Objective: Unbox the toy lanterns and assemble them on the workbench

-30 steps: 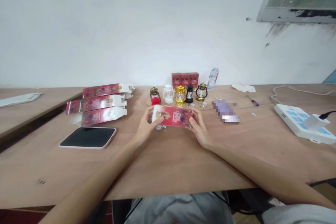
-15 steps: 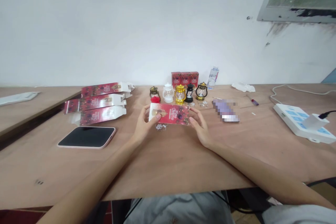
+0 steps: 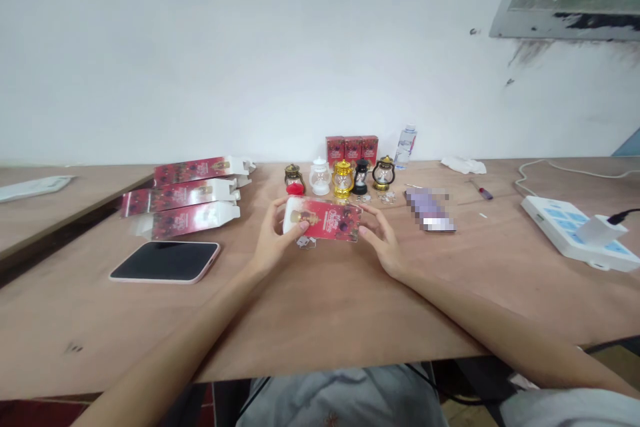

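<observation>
A red printed cardboard box (image 3: 330, 219) lies sideways between my two hands, held above the table. My left hand (image 3: 280, 230) grips its left end, thumb on the printed face. At the right end, my right hand (image 3: 379, 237) closes on the box with thumb in front and fingers behind. Behind it stand several small lanterns: a bronze one with red (image 3: 294, 180), a white one (image 3: 320, 177), a gold one (image 3: 343, 179), a black one (image 3: 361, 177) and a black-and-gold one (image 3: 383, 175). Small white pieces (image 3: 306, 241) show below the box.
Flattened red cartons (image 3: 187, 195) lie at the left, behind a phone (image 3: 165, 261). Upright red boxes (image 3: 353, 148) and a bottle (image 3: 405, 147) stand at the back. To the right are a pixelated purple item (image 3: 429, 210), a screwdriver (image 3: 484, 192) and a power strip (image 3: 575, 230).
The box has tilted slightly, its printed face turning more toward me and its right end dipping a little. Both hands keep their hold and have barely moved.
</observation>
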`<state>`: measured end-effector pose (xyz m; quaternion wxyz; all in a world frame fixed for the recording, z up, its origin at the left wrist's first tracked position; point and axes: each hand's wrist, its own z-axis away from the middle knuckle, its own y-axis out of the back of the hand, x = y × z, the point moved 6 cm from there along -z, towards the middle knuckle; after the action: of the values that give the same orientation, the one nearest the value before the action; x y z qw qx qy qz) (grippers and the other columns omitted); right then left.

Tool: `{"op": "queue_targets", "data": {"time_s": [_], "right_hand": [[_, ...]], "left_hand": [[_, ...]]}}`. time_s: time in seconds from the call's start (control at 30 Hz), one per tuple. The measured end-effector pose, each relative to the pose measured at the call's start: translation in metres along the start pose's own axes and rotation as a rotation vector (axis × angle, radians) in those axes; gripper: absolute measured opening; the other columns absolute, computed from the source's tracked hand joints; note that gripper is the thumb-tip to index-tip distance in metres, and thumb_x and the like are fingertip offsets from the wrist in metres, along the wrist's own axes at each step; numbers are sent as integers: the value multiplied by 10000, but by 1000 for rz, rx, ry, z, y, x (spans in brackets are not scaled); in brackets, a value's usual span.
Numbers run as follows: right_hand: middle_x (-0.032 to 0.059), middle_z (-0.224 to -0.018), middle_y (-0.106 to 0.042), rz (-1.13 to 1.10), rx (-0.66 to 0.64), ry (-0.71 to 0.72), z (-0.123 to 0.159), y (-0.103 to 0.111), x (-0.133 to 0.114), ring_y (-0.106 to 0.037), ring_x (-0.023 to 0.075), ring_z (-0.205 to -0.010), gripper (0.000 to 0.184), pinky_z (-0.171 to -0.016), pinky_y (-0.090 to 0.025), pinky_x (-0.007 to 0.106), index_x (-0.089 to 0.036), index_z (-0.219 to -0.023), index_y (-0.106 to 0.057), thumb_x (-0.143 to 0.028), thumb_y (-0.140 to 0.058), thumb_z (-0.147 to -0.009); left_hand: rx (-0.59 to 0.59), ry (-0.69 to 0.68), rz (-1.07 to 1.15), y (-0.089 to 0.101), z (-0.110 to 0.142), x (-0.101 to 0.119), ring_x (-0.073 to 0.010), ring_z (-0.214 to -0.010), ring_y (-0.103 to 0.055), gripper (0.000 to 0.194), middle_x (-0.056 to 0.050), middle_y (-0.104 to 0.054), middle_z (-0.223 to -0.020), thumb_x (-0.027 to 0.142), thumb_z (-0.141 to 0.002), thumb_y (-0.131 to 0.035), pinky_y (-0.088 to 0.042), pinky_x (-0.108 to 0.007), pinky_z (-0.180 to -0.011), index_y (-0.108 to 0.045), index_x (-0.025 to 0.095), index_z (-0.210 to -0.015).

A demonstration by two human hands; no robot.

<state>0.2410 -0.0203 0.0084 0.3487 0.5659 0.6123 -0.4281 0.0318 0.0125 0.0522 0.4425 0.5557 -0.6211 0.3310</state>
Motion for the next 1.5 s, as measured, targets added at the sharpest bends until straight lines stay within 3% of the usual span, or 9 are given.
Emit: {"op": "queue_targets", "data": {"time_s": [0.47,0.93,1.13,1.23,1.33,1.43,1.5], "right_hand": [[-31,-721,-646,92,-17,-76,3,-3,-4,-627,183,-653,499,-622,-482,317,-250,-1094,-397,-279,-642,-661],[-46,-676,-622,126,-58,-70,3,-4,-5,-579,154,-584,380,-531,-414,259,-243,-1005,-436,-215,-583,-655],[-76,-553,-497,110,112,-15,2,12,-5,-455,116,-456,304,-437,-308,230,-252,-893,-440,-168,-452,-601],[-68,-572,-510,135,104,36,4,12,-9,-486,129,-494,246,-475,-355,248,-251,-873,-454,-174,-464,-640],[-33,-631,-535,213,96,108,5,12,-16,-515,144,-562,44,-545,-403,281,-237,-788,-507,-260,-479,-764],[32,-913,-623,334,98,140,4,11,-18,-589,193,-800,180,-672,-452,327,-223,-709,-562,-356,-518,-822],[49,-1116,-587,400,105,187,3,10,-19,-568,228,-1000,135,-797,-454,371,-238,-764,-623,-344,-555,-814]], "left_hand": [[-55,31,2,-3,2,-7,-221,-938,-614,590,-65,-610,-1099,404,-661,-723,-517,-303,-730,-430,221,-1139],[-49,40,4,-3,0,-5,-212,-899,-626,625,-54,-634,-1054,406,-620,-751,-515,-285,-726,-455,219,-1138],[90,111,85,9,-4,-10,-197,-786,-621,513,-50,-640,-929,503,-635,-697,-516,-279,-648,-533,168,-989],[101,99,57,10,-4,-6,-190,-810,-617,531,-35,-644,-923,462,-608,-733,-514,-271,-678,-538,180,-1013],[102,108,86,9,-4,-7,-186,-791,-618,529,-34,-642,-921,471,-607,-730,-520,-271,-660,-543,181,-1008],[98,149,158,8,-5,-14,-172,-740,-618,511,-33,-634,-901,476,-604,-730,-531,-276,-635,-546,171,-969],[88,180,208,7,-5,-19,-160,-705,-619,500,-32,-632,-885,471,-613,-730,-538,-279,-632,-539,165,-960]]}}
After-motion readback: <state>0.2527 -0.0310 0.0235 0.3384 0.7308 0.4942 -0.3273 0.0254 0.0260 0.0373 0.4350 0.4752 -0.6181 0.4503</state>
